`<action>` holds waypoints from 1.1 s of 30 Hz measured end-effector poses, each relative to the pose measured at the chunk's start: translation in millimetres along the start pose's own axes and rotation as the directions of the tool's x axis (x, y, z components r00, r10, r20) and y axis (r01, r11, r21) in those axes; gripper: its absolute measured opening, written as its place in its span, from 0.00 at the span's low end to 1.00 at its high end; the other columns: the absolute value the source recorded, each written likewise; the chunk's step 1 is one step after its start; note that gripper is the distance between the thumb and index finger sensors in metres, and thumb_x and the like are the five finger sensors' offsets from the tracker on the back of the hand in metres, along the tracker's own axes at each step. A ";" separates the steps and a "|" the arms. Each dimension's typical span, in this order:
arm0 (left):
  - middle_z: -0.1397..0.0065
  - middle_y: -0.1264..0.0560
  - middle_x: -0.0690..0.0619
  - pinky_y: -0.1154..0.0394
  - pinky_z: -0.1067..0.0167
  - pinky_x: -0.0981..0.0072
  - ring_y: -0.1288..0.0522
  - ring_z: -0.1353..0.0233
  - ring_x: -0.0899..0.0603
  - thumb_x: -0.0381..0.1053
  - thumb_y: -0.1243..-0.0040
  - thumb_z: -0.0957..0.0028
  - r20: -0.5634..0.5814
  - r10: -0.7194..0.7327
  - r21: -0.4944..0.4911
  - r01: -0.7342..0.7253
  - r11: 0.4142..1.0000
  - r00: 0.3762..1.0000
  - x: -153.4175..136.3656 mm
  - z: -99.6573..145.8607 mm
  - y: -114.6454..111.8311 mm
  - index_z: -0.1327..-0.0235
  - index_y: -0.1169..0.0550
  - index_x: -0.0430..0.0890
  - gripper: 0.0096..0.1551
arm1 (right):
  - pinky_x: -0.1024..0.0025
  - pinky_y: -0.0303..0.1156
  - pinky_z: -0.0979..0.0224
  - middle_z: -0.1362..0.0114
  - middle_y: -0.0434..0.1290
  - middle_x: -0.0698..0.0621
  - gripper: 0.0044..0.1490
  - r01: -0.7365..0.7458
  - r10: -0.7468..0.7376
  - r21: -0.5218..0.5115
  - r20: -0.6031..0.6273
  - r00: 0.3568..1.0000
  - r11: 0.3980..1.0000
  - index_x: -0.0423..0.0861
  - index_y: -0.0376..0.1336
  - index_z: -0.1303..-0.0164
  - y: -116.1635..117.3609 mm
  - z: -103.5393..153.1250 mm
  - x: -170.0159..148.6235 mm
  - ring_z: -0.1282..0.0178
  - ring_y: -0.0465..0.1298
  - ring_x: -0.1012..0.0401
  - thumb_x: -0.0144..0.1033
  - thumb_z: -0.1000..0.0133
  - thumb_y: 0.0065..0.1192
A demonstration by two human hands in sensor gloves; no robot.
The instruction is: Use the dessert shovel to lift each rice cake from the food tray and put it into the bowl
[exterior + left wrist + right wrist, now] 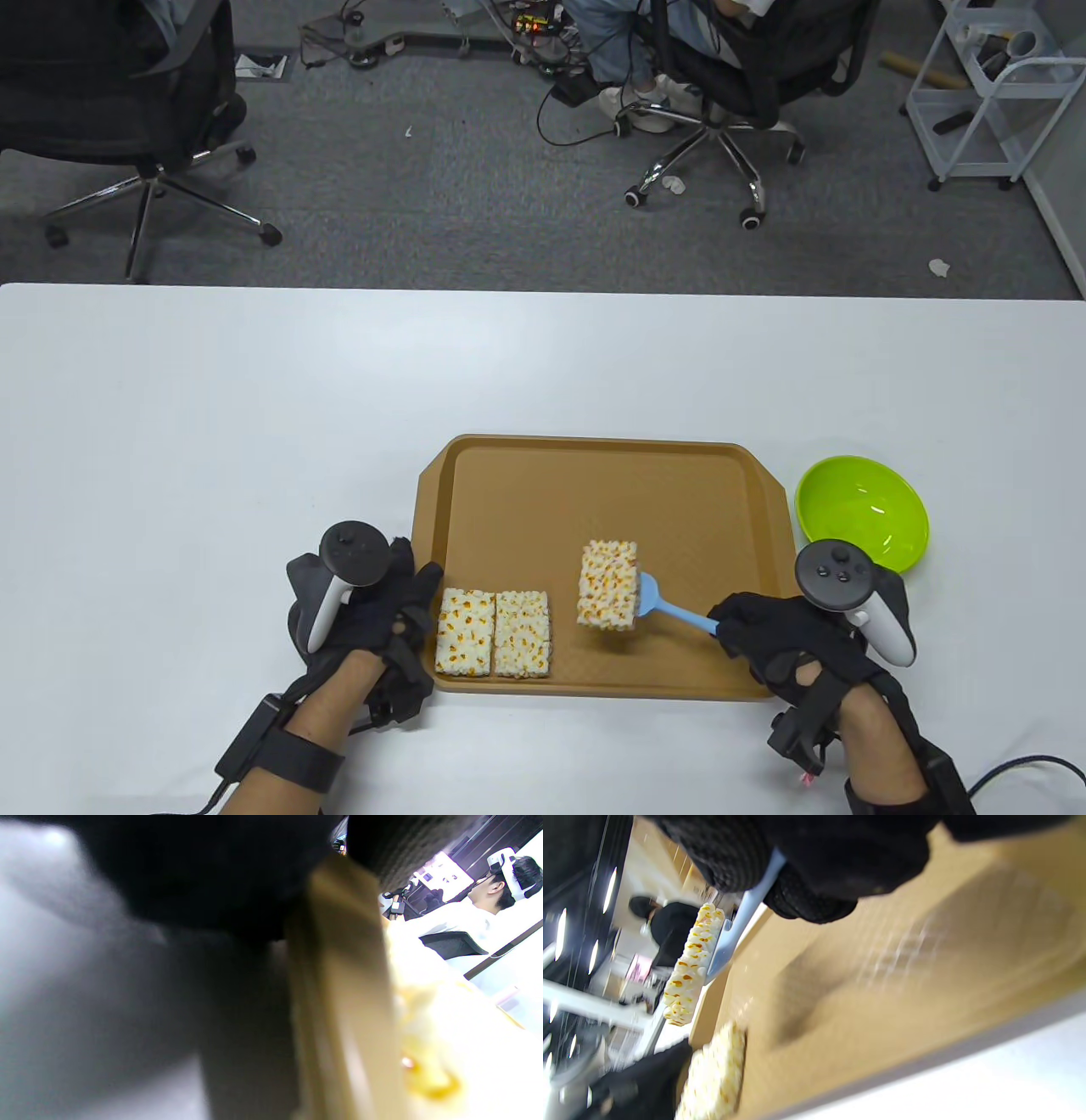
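A brown food tray (594,492) lies near the table's front edge. Two rice cakes (492,632) sit side by side in its front left corner. A third rice cake (607,584) rides on the blue dessert shovel (670,607), lifted above the tray; my right hand (764,632) grips the shovel's handle. In the right wrist view the shovel (734,929) carries that cake (691,963) clear of the tray (925,976). My left hand (399,611) rests against the tray's left rim, fingers touching it. A green bowl (861,509) stands empty just right of the tray.
The white table (254,424) stretches wide to the left and behind the tray. Office chairs, cables and a white trolley stand on the grey floor beyond the far edge. A seated person shows in the left wrist view.
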State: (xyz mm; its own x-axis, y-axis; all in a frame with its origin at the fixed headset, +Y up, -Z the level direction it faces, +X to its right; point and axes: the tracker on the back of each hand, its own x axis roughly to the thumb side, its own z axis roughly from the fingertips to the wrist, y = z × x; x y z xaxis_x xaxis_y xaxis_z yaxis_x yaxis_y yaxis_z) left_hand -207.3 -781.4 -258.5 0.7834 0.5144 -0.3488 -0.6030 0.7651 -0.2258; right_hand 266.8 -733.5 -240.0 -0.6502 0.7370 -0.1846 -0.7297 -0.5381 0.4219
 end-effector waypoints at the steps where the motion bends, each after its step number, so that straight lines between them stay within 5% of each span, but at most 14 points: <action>1: 0.64 0.14 0.48 0.17 0.90 0.63 0.15 0.83 0.53 0.61 0.39 0.49 0.000 0.001 -0.002 -0.001 1.000 1.000 -0.1 -0.1 0.1 0.30 0.33 0.41 0.39 | 0.69 0.79 0.78 0.47 0.76 0.46 0.30 0.013 -0.014 -0.027 -0.026 1.000 1.000 0.43 0.67 0.44 -5.8 2.4 -2.7 0.80 0.79 0.65 0.43 0.55 0.57; 8: 0.64 0.14 0.48 0.17 0.90 0.63 0.15 0.82 0.53 0.61 0.39 0.49 0.000 0.010 -0.014 -0.010 1.000 1.000 -0.8 -0.7 0.6 0.30 0.33 0.41 0.39 | 0.69 0.80 0.78 0.48 0.76 0.45 0.30 0.097 -0.151 -0.317 -0.150 0.977 0.944 0.43 0.68 0.45 -51.5 20.2 -30.3 0.81 0.79 0.65 0.43 0.55 0.59; 14: 0.64 0.14 0.48 0.17 0.89 0.62 0.14 0.82 0.52 0.61 0.39 0.49 0.002 0.017 -0.024 -0.017 1.000 1.000 -1.6 -1.3 1.3 0.30 0.33 0.41 0.39 | 0.69 0.80 0.79 0.49 0.77 0.45 0.29 0.193 -0.328 -0.527 -0.174 0.929 0.828 0.43 0.69 0.46 -74.1 37.7 -49.7 0.82 0.79 0.65 0.43 0.54 0.60; 21: 0.64 0.14 0.48 0.17 0.89 0.62 0.14 0.81 0.52 0.61 0.39 0.49 0.003 0.018 -0.026 -0.018 1.000 1.000 -1.9 -1.8 1.6 0.30 0.33 0.41 0.39 | 0.69 0.80 0.79 0.49 0.76 0.43 0.30 0.177 -0.433 -0.622 -0.288 0.854 0.763 0.41 0.68 0.45 -88.6 45.9 -76.4 0.82 0.79 0.65 0.42 0.54 0.58; 28: 0.64 0.14 0.49 0.17 0.88 0.61 0.14 0.81 0.52 0.61 0.39 0.49 0.009 0.021 -0.028 -0.021 0.999 1.000 -2.4 -2.3 1.9 0.30 0.33 0.41 0.39 | 0.70 0.83 0.82 0.51 0.77 0.41 0.31 0.163 -0.462 -0.617 -0.365 0.808 0.770 0.37 0.68 0.45 -91.9 43.6 -91.0 0.86 0.78 0.66 0.41 0.54 0.58; 33: 0.64 0.14 0.48 0.17 0.88 0.61 0.14 0.81 0.51 0.61 0.39 0.49 0.013 0.020 -0.031 -0.020 0.999 1.000 -2.6 -2.8 1.8 0.30 0.33 0.41 0.39 | 0.70 0.83 0.84 0.51 0.77 0.40 0.31 -0.007 -0.360 -0.606 -0.481 0.799 0.795 0.37 0.68 0.45 -91.6 42.9 -86.6 0.87 0.78 0.67 0.41 0.53 0.57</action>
State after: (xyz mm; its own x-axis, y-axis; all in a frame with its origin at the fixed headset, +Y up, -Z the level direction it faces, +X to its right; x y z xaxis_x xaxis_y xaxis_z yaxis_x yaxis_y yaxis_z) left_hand -210.8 -782.4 -260.6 0.7731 0.5347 -0.3412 -0.6226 0.7427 -0.2467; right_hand 399.0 -730.5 -224.6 -0.3591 0.5861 -0.7264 -0.7041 -0.6810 -0.2014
